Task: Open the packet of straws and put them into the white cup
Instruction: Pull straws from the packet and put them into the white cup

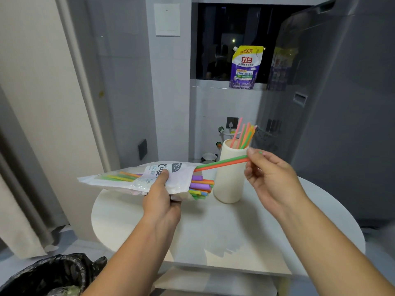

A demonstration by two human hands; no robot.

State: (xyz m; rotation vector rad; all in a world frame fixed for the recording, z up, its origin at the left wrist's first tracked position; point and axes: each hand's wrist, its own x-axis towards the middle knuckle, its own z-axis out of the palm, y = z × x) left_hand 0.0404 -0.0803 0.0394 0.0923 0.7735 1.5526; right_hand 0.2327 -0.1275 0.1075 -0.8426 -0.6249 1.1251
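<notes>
Grey-walled and dim, the room centres on a round white tabletop (pixel 213 227), with a black plastic bin liner (pixel 53 274) at the near left corner of the view.

Nearest over the table, the left hand (pixel 161 201) holds the translucent white plastic straw packet (pixel 136 178) roughly level above the table's left side. Its fingers are closed around the packet's middle, thumb on top. The packet's right end is open. A cluster of purple, green, orange and yellow plastic straws (pixel 201 186) protrudes from that mouth, and more show through the film toward the sealed end.

To the right, the right hand (pixel 271 178) pinches the tips of a green-and-orange pair of straws (pixel 222 163) between thumb and fingertips; the remaining fingers are loosely curled. The pair's far ends sit at the packet mouth, so the pair appears almost fully withdrawn.

Just behind, the tall white cylindrical cup (pixel 229 178) stands upright on the table, already holding several pink, green and orange straws (pixel 243 135) that lean against its far rim.

Farthest away, a purple detergent pouch (pixel 245 69) rests on the ledge of a dark window.

Status, by judgement: opening is complete; transfer is partly done. Much of the packet's contents remains to be moved.
</notes>
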